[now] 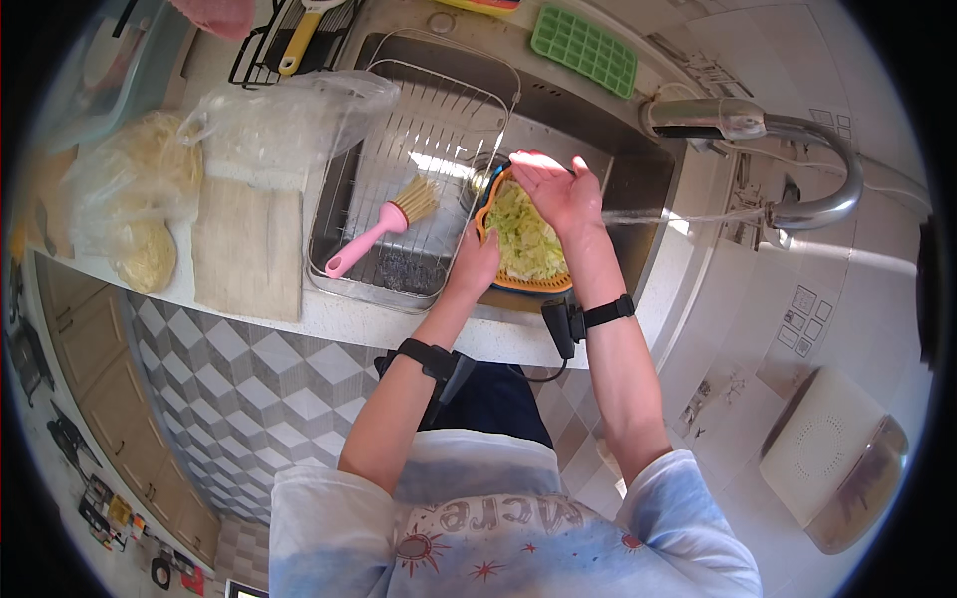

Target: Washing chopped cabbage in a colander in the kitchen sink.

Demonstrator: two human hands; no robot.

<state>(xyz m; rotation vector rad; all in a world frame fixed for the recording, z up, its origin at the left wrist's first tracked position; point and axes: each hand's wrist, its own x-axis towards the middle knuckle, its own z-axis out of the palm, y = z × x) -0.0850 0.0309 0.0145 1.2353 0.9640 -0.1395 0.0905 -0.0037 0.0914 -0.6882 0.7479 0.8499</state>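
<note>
An orange colander [553,282] with a blue outer rim, full of chopped pale green cabbage or lettuce [523,235], sits in the right part of the steel sink. My left hand [477,261] grips its left edge, thumb up. Above the leaves my right hand [561,193] is raised, palm up and fingers apart, holding nothing. Water [673,217] streams from the chrome faucet [819,213] toward my right wrist. To the left, a pink-handled brush [366,241] lies on a wire rack [381,142] over the sink.
On the counter left of the sink lie a folded beige cloth [247,250], a clear plastic bag [291,116] and bagged yellowish food [146,254]. A green ice tray [583,48] rests behind the sink. A black rack [258,45] holds a yellow-handled utensil [301,41].
</note>
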